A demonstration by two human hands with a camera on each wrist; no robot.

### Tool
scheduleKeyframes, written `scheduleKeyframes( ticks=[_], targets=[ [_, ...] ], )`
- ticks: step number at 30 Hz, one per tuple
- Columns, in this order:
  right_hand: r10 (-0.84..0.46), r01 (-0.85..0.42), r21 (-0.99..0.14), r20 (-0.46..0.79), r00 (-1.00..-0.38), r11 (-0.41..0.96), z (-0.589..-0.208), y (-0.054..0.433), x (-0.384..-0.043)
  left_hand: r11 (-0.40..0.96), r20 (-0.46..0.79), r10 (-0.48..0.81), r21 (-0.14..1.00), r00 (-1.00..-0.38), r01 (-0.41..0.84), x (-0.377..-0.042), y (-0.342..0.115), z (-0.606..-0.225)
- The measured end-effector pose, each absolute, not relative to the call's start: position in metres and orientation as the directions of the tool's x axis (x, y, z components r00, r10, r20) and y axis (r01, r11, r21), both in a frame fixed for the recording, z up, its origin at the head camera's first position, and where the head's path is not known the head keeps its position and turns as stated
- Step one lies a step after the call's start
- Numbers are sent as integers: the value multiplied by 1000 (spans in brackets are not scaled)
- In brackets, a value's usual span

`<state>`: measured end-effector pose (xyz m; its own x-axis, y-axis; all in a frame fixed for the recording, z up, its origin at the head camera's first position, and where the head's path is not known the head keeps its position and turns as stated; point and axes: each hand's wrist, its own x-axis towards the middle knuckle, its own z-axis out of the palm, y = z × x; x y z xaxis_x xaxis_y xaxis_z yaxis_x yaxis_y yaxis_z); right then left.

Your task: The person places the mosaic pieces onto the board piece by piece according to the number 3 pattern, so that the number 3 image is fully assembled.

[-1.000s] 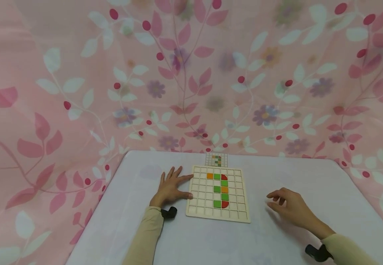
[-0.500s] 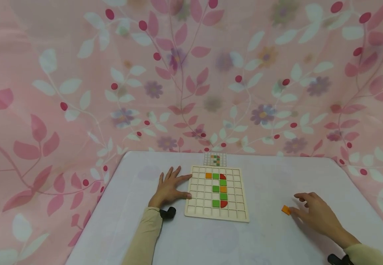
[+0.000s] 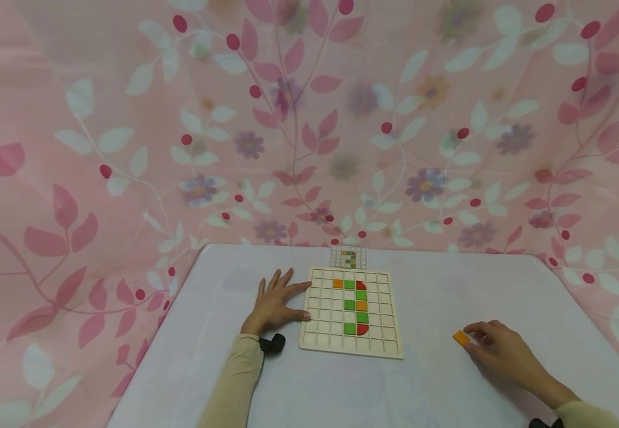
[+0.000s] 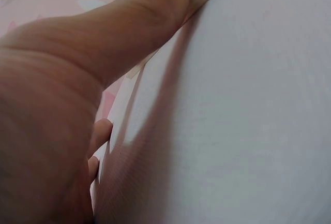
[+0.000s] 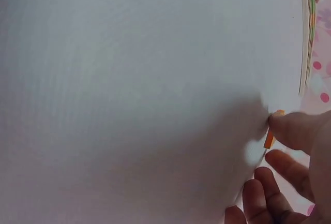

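Observation:
A small orange square tile [image 3: 461, 337] sits at the fingertips of my right hand [image 3: 502, 355], to the right of the grid board. In the right wrist view, my thumb [image 5: 292, 130] covers part of the orange tile [image 5: 268, 140], with the index fingertip close at its lower end and the other fingers curled. My left hand [image 3: 274, 304] is spread, its thumb and index fingertip resting at the left edge of the pale wooden grid board [image 3: 320, 342]. On the board, green, orange and red tiles form a figure like a 3.
Behind the board, a small pattern card [image 3: 335, 261] shows coloured shapes on a grid. A white cloth covers the table [image 3: 352, 392]. The pink floral curtain [image 3: 298, 148] hangs along the far edge. Both wrists wear black cameras.
My right hand has moved rightward, bringing the orange tile into view, and its index finger has then drawn in toward the tile. The left hand and the board stay put.

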<state>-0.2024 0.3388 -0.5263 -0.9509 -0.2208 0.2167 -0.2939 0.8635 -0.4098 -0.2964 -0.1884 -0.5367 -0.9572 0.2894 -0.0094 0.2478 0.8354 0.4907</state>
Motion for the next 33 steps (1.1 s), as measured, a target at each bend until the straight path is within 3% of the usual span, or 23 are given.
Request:
scheduleKeyframes(
  ticks=[6, 15, 33],
  targets=[
    [-255, -367, -399, 307, -917, 840, -527, 328, -200, 834, -18, 289, 496, -957, 243, -297, -188, -537],
    [-269, -344, -417, 231, -935, 841, -527, 318, -205, 826, 1, 295, 503, -956, 255, -296, -188, -537],
    [-274, -363, -448, 251, -928, 817, -519, 273, -214, 825, -6, 299, 503, -954, 256, -295, -187, -534]
  ],
)
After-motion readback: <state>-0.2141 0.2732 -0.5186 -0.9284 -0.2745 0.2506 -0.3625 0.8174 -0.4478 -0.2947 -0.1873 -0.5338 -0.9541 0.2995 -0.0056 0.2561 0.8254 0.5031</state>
